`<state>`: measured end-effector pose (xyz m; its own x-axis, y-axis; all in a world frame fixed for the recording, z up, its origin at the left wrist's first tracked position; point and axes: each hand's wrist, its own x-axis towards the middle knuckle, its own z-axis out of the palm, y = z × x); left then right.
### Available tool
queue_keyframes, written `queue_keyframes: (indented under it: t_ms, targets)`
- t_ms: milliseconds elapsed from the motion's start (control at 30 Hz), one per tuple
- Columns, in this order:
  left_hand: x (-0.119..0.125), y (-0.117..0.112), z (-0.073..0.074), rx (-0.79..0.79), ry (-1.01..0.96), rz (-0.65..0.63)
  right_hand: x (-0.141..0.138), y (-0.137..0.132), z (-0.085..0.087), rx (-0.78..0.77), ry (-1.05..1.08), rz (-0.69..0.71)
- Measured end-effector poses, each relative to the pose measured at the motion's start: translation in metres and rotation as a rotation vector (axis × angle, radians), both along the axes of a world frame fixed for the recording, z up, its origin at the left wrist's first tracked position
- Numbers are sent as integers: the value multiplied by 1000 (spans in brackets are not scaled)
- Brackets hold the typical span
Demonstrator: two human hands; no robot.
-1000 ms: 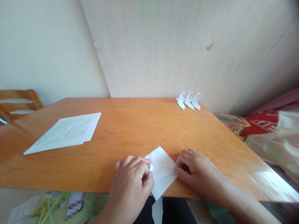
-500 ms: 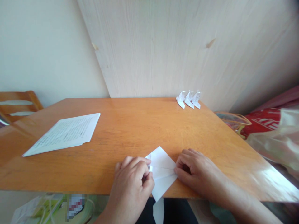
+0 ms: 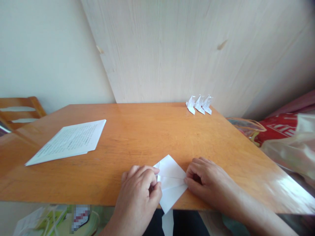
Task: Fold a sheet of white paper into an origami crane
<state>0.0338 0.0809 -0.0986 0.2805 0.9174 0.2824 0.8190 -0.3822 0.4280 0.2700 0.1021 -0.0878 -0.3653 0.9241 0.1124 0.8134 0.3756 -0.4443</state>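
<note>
A white folded sheet of paper [image 3: 171, 183] lies at the table's front edge, diamond-shaped, with crease lines across it. One corner points away from me, and the near corner reaches over the edge. My left hand [image 3: 140, 188] grips its left side, thumb and forefinger closed at a small fold; the palm hides that corner. On the other side, my right hand [image 3: 208, 177] pinches the right corner between thumb and forefinger. Both hands rest low on the tabletop.
Three folded paper figures [image 3: 199, 105] stand at the table's far right corner. A stack of printed sheets [image 3: 71, 141] lies to the left on the wooden table [image 3: 137, 127]. A wooden chair [image 3: 34, 105] is at far left; bags [image 3: 280, 131] sit beyond the right edge.
The left thumb and fingers have shifted very slightly left at the small fold. Otherwise the paper and the right hand look almost the same.
</note>
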Motion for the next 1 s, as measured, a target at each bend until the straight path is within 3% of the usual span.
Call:
queue_keyframes:
  t_ms: [567,1000]
  targets:
    - [-6,-3,0,-86,-55,32,1,-1,-2,16,13,12]
    - [-4,-2,10,-21,133,-102,0,-1,0,-2,25,-8]
